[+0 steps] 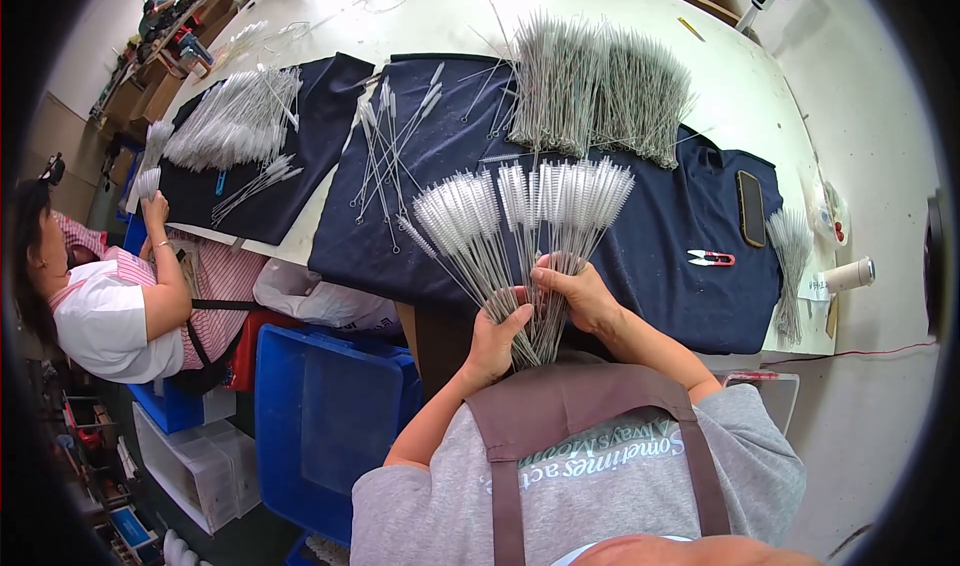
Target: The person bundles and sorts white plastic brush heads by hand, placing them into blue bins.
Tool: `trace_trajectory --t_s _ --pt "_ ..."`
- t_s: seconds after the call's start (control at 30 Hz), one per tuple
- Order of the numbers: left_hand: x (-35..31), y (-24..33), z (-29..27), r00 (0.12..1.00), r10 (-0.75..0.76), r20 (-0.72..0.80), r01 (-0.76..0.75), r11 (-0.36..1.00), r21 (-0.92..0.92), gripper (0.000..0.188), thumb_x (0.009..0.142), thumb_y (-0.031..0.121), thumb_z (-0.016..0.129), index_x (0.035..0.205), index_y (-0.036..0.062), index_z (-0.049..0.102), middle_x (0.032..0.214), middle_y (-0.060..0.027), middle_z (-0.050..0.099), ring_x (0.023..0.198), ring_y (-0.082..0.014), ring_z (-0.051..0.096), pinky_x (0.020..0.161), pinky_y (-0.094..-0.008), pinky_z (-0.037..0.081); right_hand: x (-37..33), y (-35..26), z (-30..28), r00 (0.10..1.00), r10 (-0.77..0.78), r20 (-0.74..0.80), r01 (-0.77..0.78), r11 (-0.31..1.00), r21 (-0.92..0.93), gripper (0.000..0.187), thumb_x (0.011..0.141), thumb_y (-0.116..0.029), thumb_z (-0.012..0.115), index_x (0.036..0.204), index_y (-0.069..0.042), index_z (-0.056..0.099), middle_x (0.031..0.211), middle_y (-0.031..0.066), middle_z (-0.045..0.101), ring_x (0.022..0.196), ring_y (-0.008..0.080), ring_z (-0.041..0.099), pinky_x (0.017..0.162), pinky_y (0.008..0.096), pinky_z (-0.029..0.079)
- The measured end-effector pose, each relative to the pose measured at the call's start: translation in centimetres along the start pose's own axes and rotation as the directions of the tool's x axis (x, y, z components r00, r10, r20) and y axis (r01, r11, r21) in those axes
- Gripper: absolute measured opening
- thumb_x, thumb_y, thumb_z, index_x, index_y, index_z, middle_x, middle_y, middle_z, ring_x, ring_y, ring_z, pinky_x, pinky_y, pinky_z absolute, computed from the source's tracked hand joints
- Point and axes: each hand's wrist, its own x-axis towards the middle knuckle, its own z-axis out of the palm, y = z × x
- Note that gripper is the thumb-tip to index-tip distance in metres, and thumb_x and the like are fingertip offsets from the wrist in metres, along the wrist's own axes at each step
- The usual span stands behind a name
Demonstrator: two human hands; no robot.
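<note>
Both hands grip wire-handled brushes in front of my chest, white bristle heads fanned upward. My left hand [497,341] is wrapped round the lower wires of the left bunch of brushes [455,211]. My right hand [580,291] holds the right bunch of brushes [585,206], its thumb lying across the wires. The two bunches touch low down, where their wire ends come together near my apron. Behind them, a dense stack of brushes [600,96] lies on a dark blue cloth [660,256]. Several loose brushes [385,156] are scattered to the left on the cloth.
At the right lie a phone [750,209], red-handled thread snips [711,258] and another brush bundle [790,266]. A co-worker [130,296] sits at the left by a heap of brushes [240,121]. A blue bin [320,416] stands beside me below the white table [450,11].
</note>
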Motion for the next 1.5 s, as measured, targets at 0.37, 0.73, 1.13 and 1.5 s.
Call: trace_trajectory --t_s 0.37,0.73,1.13,1.5 --pt "0.1 -0.1 -0.5 0.996 -0.068 0.059 0.079 0.975 -0.208 0.024 0.086 0.007 0.056 0.109 0.0033 0.054 0.102 -0.0034 0.059 0.093 -0.0115 0.055 0.084 -0.0269 0.044 0.0 -0.1 1.1 0.995 0.044 0.087 -0.051 0.995 0.08 0.01 0.084 -0.008 0.06 0.091 -0.005 0.053 0.086 0.0069 0.062 0.081 0.016 0.062 0.073 0.0305 0.051" --pt "1.4 -2.5 -2.8 0.972 -0.123 0.2 0.172 0.953 -0.248 0.037 0.085 0.011 0.046 0.121 0.0044 0.042 0.108 -0.0168 0.056 0.095 -0.0294 0.059 0.078 -0.0464 0.052 0.4 -1.2 -0.4 0.979 0.017 0.203 0.013 0.989 -0.144 0.055 0.083 -0.017 0.061 0.129 -0.004 0.032 0.117 0.0163 0.054 0.109 0.0226 0.052 0.095 0.0394 0.04" --pt "1.4 -2.0 -3.2 0.967 -0.138 0.213 0.202 0.926 -0.318 0.023 0.084 0.01 0.051 0.107 0.0107 0.05 0.107 -0.0194 0.058 0.099 -0.0342 0.058 0.08 -0.0457 0.051 5.9 -15.8 5.0 0.702 -0.555 0.447 0.604 0.131 -0.786 0.019 0.084 -0.019 0.06 0.097 -0.006 0.066 0.092 0.0077 0.065 0.091 0.0165 0.059 0.082 0.0274 0.044" --pt "0.2 0.8 -2.0 0.95 -0.163 0.265 0.255 0.896 -0.362 0.018 0.088 0.007 0.044 0.106 0.0117 0.046 0.11 -0.0209 0.056 0.103 -0.0335 0.056 0.086 -0.0452 0.049 11.3 -16.4 11.7 0.723 0.225 0.653 0.691 -0.208 -0.693 0.019 0.079 -0.023 0.061 0.088 -0.008 0.068 0.087 0.0073 0.066 0.084 0.0195 0.062 0.076 0.031 0.047"
